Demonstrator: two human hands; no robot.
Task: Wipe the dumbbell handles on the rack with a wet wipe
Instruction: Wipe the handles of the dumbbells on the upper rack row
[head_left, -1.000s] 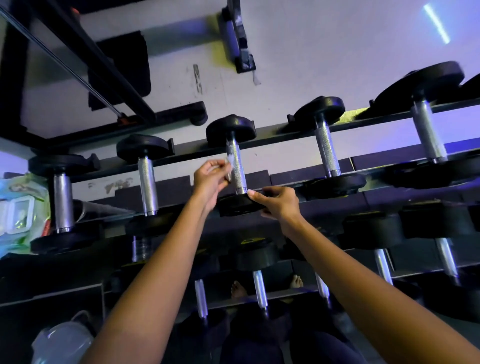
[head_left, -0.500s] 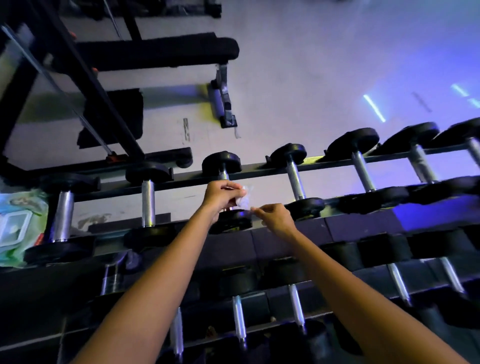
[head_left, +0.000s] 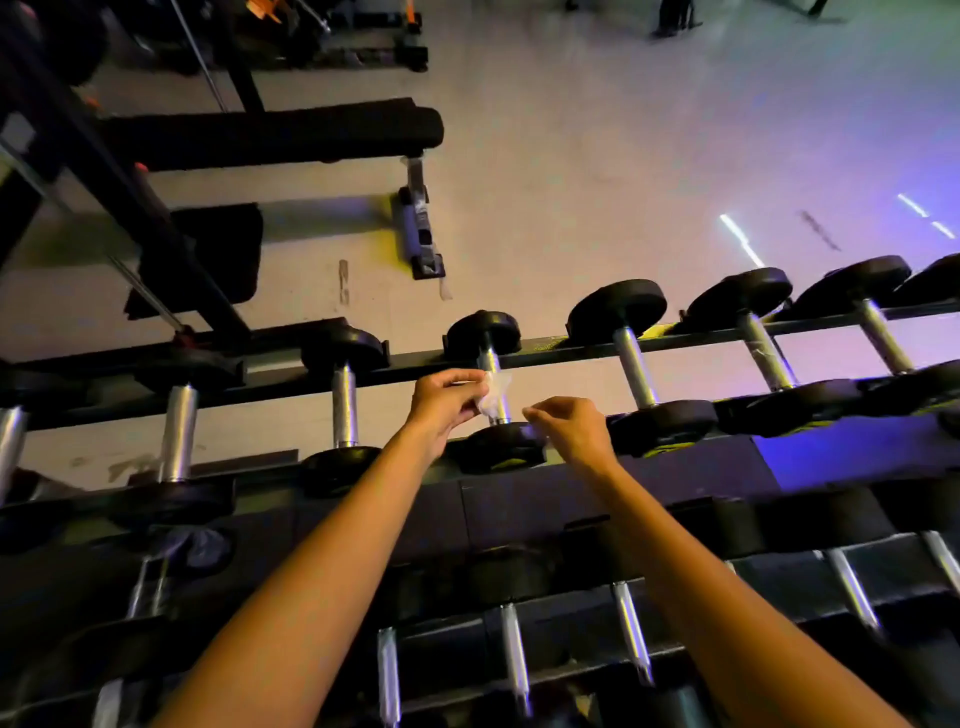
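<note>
A row of black dumbbells with chrome handles lies across the top tier of the dark rack. My left hand pinches a small white wet wipe against the chrome handle of the middle dumbbell. My right hand hovers just right of that handle, above the dumbbell's near head, fingers curled with thumb and forefinger close together; I cannot tell whether it holds an edge of the wipe. Neighbouring handles stand on the left and on the right.
Lower tiers of the rack hold more dumbbells below my forearms. Beyond the rack is pale floor with a black padded bench and a dark machine frame at the upper left.
The view has tilted up, showing more floor, and the wipe packet at the left edge has left the frame. My right hand has lifted off the dumbbell's near head; the left stays at the handle.
</note>
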